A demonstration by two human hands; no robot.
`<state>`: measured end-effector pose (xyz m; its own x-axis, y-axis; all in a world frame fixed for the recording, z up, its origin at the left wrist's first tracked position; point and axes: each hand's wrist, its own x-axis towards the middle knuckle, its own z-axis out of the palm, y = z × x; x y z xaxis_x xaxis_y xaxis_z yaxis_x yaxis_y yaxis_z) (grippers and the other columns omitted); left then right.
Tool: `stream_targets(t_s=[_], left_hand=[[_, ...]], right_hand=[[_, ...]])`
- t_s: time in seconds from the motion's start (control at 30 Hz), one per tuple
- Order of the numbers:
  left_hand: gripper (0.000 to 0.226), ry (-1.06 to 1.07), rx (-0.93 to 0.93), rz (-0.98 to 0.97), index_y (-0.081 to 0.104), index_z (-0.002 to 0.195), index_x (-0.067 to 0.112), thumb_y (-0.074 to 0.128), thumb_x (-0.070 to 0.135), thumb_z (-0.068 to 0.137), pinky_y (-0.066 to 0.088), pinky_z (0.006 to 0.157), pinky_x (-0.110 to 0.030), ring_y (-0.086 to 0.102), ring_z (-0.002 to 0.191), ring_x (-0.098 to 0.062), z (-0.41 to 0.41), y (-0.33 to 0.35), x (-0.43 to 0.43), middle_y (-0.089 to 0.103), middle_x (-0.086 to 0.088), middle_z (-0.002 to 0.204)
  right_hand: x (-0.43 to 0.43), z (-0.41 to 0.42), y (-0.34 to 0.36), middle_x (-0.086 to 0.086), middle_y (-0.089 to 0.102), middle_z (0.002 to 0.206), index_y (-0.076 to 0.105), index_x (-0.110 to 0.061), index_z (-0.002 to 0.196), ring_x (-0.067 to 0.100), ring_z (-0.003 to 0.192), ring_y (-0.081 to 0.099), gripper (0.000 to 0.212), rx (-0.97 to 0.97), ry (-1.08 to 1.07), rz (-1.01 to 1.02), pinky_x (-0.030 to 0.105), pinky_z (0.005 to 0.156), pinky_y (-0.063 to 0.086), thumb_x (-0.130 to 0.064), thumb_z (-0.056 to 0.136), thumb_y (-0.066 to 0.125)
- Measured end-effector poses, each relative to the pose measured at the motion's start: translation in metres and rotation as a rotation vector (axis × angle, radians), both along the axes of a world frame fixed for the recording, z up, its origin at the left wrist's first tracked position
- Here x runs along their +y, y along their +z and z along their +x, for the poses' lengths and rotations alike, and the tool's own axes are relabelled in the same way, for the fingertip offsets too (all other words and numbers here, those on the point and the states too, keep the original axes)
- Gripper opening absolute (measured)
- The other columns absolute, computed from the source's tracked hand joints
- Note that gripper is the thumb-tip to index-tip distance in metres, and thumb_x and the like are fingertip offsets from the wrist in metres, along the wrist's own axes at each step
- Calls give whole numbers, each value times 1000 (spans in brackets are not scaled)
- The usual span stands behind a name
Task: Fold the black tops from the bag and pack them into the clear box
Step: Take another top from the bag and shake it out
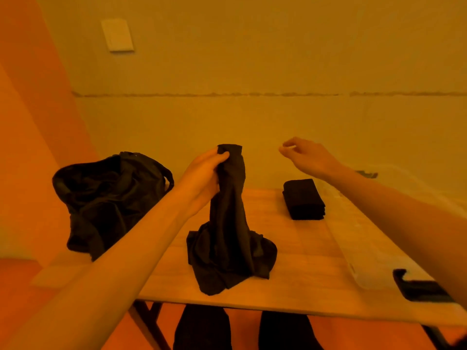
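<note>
My left hand [206, 173] grips the top end of a black top [231, 223] and holds it up, so the cloth hangs down with its lower part bunched on the wooden table [303, 286]. My right hand [307, 155] is raised in the air to the right of the top, fingers loosely curled, holding nothing I can see. An open black bag [106, 198] stands at the table's left end. A stack of folded black tops [304, 199] lies at the back right. The clear box [353, 248] stretches along the table's right side, partly behind my right forearm.
A black object [419, 289] lies at the table's near right corner beside the clear box. A plain wall with a switch plate [117, 35] rises behind the table. Below the near table edge I see dark trouser legs [202, 329].
</note>
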<state>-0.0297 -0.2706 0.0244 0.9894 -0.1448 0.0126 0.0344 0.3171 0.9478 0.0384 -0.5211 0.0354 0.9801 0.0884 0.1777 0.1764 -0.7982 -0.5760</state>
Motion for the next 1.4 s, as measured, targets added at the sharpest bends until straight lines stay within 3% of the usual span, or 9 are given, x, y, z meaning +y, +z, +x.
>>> stream_targets(t_s=[0.13, 0.27, 0.43, 0.67, 0.93, 1.07, 1.17, 1.3, 1.4], left_hand=[[28, 21, 37, -54, 63, 130, 14, 49, 17, 106, 59, 71, -29, 72, 97, -16, 5, -20, 1, 74, -6, 118], [33, 31, 218, -110, 64, 129, 9, 48, 26, 106, 61, 66, -30, 75, 92, -18, 8, -40, 12, 75, -8, 115], [25, 85, 373, -95, 70, 119, 9, 55, 22, 104, 59, 58, -25, 76, 76, -15, 11, -65, 24, 78, -7, 100], [22, 76, 421, -108, 70, 112, 9, 51, 18, 105, 58, 58, -20, 76, 79, -9, 15, -94, 22, 79, -2, 97], [38, 24, 348, -52, 68, 118, 8, 39, 30, 109, 62, 80, -28, 75, 96, -17, 16, -94, 28, 75, -12, 115], [49, 1, 322, 15, 60, 135, 10, 34, 41, 109, 53, 93, -37, 67, 118, -25, 17, -96, 34, 70, -12, 128], [55, -9, 338, -50, 57, 140, 10, 31, 46, 107, 53, 92, -37, 67, 116, -26, 15, -95, 36, 68, -13, 130], [66, -75, 352, -126, 60, 136, 9, 31, 57, 101, 44, 107, -45, 61, 126, -31, 9, -99, 38, 65, -16, 134], [65, -114, 338, -94, 59, 137, 10, 38, 56, 96, 44, 107, -46, 61, 126, -31, 2, -100, 37, 65, -15, 134]], right_hand=[[-12, 13, -100, 14, 23, 164, 18, -23, 160, 34, 151, 23, 76, -16, -81, -575, 48, 119, 27, -61, 99, 42], [-15, 29, -152, 15, 3, 168, 11, -20, 162, 32, 155, -1, 80, 8, -137, -620, 47, 124, 8, -67, 99, 30], [-21, 57, -163, 18, 2, 167, 12, -16, 161, 33, 155, -3, 84, 49, -228, -621, 49, 125, 5, -69, 98, 31], [-24, 78, -166, 19, 1, 167, 9, -26, 161, 34, 155, -4, 88, 196, -252, -583, 53, 123, 3, -78, 93, 25], [-27, 80, -184, 20, 5, 167, 5, -31, 161, 33, 155, -3, 88, 144, -258, -580, 52, 124, 3, -81, 90, 22], [-28, 81, -185, 20, 10, 166, 8, -30, 161, 34, 155, 2, 88, 139, -254, -574, 52, 124, 7, -79, 90, 27], [-30, 81, -185, 20, 13, 165, 8, -29, 161, 34, 154, 4, 90, 149, -251, -580, 52, 123, 9, -80, 89, 27], [-29, 81, -185, 21, 20, 162, 8, -28, 161, 35, 153, 9, 92, 153, -252, -605, 51, 122, 13, -81, 88, 26], [-30, 84, -182, 21, 20, 162, 7, -28, 161, 37, 152, 10, 93, 180, -237, -620, 52, 121, 16, -81, 88, 29]])
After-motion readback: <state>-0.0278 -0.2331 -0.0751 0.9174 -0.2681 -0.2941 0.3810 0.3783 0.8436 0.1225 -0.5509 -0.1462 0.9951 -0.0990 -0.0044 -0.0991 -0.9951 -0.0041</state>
